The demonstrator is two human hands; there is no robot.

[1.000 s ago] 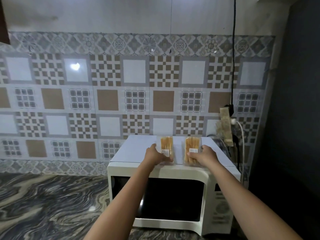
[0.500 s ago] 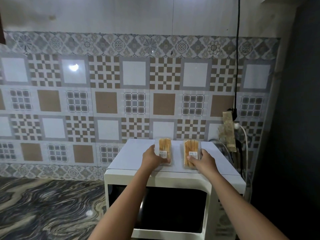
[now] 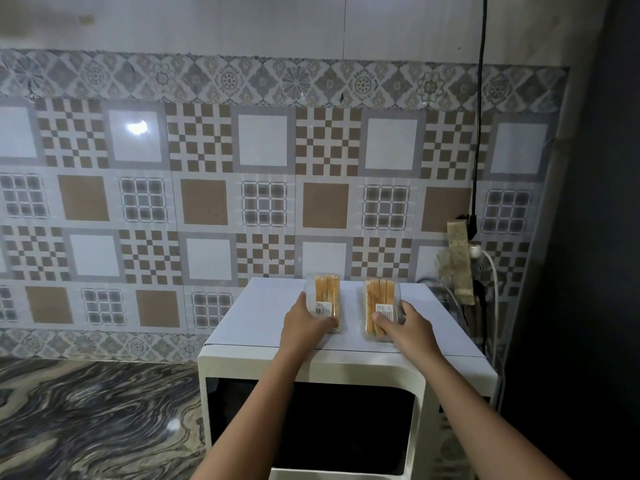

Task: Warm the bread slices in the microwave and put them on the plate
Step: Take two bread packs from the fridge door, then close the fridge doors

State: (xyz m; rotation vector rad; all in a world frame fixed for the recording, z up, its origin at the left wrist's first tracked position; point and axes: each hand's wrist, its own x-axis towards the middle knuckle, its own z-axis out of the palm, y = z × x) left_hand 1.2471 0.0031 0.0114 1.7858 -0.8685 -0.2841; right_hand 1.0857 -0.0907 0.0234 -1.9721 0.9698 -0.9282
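Observation:
Two clear plastic packs of bread slices lie side by side on top of a white microwave [image 3: 263, 327], whose dark door is closed. My left hand [image 3: 303, 325] grips the near end of the left bread pack [image 3: 325, 294], thumb on its left side and fingers curled around its lower edge. My right hand [image 3: 403, 327] grips the near end of the right bread pack [image 3: 381, 299], with the thumb on the label and fingers along the right side. No plate is in view.
A patterned tile wall rises right behind the microwave. A power strip [image 3: 459, 265] with plugs and cables hangs at the right, beside a dark wall. A swirled marble counter [image 3: 97, 420] stretches to the left of the microwave.
The view has shifted closer and slightly upward. Both hands stay on the near ends of the two packs, which rest in the same places on the microwave top.

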